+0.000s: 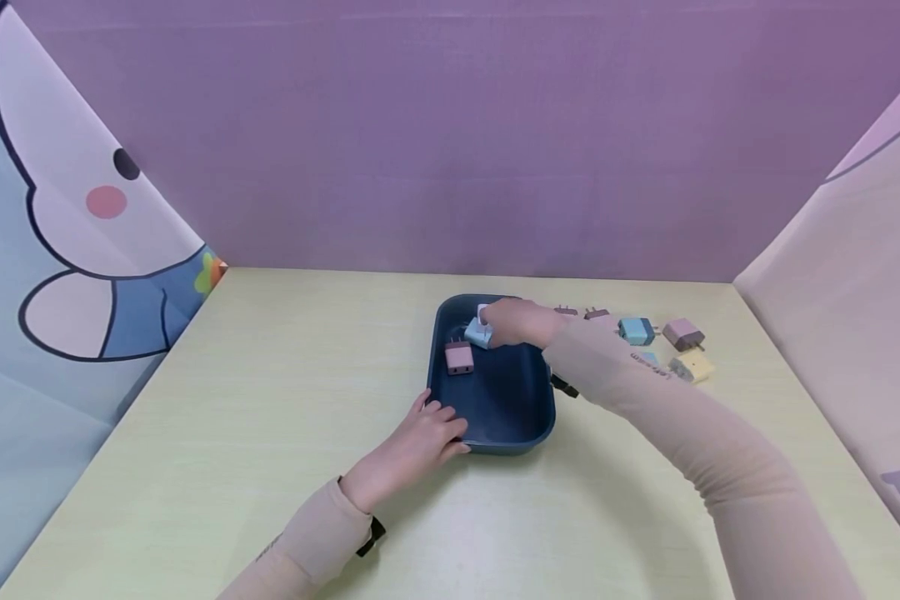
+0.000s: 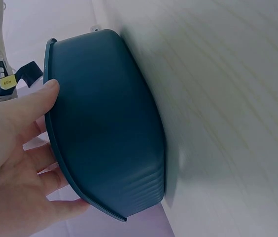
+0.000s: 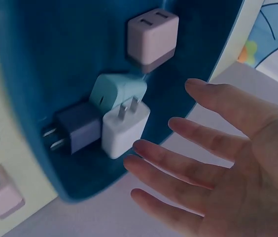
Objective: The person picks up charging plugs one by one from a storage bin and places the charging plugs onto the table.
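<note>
A dark blue plastic bin (image 1: 506, 417) stands on the table, and my left hand (image 1: 412, 446) grips its near left corner. The left wrist view shows the thumb against the outer wall and the fingers over the rim. My right hand (image 1: 522, 322) hovers at the bin's far end with its fingers spread, holding nothing. Right by its fingertips lies a white plug charger (image 3: 125, 131), prongs up, beside a light blue charger (image 3: 117, 91) and a dark purple one (image 3: 80, 127). A pink charger (image 1: 459, 358) sits apart from them at the bin's left wall.
To the right of the bin, several more chargers lie on the table, among them a blue one (image 1: 636, 331), a pink one (image 1: 682, 333) and a yellow one (image 1: 692, 366). My right sleeve (image 1: 645, 383) partly covers that group. A purple backdrop (image 1: 480, 150) rises behind the table.
</note>
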